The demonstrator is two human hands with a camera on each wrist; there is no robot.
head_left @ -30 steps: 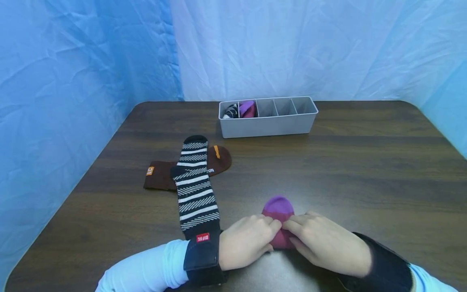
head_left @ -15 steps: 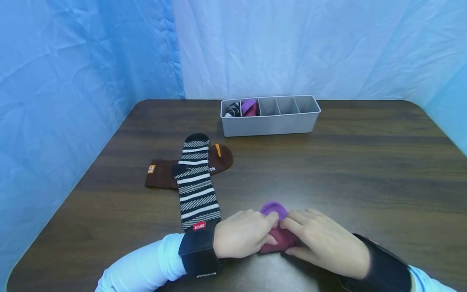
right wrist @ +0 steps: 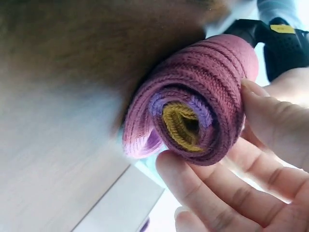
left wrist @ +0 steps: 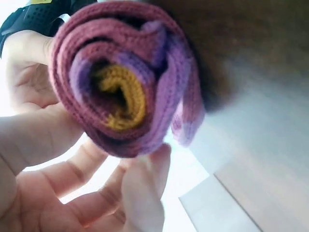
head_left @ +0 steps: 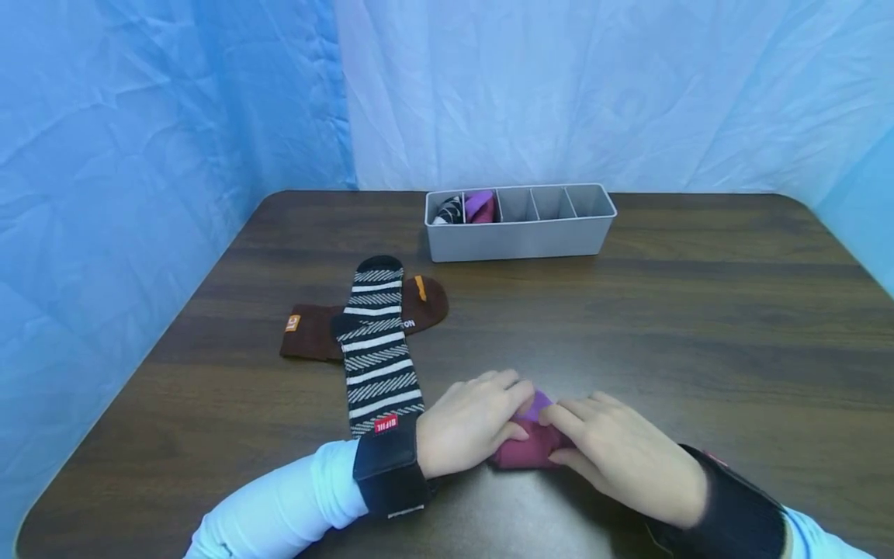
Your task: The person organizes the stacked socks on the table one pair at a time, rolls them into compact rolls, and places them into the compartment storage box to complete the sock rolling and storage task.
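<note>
A maroon sock (head_left: pixel 528 448) with a purple end lies rolled up on the table near the front. In the left wrist view the rolled sock (left wrist: pixel 140 104) shows its spiral end, with a mustard-yellow core and a short purple flap hanging loose. My left hand (head_left: pixel 473 425) grips the roll's left end between thumb and fingers. At the other end, my right hand (head_left: pixel 618 458) holds it likewise; the right wrist view shows thumb and fingers around the sock (right wrist: pixel 193 104). Left of the hands, a black-and-white striped sock (head_left: pixel 380 365) crosses a brown sock (head_left: pixel 307 334).
Toward the back of the wooden table (head_left: pixel 698 326) stands a grey divided box (head_left: pixel 520 242). Its leftmost compartment holds a black-and-white rolled sock (head_left: pixel 448 210); the one beside it holds a purple-and-maroon sock (head_left: pixel 479 206). Blue sheeting (head_left: pixel 174 116) hangs around the table.
The sock has gone from lying flatter to a thicker roll, with less purple showing beyond the fingers. My left hand has shifted a little upward in the view; the right has barely moved.
</note>
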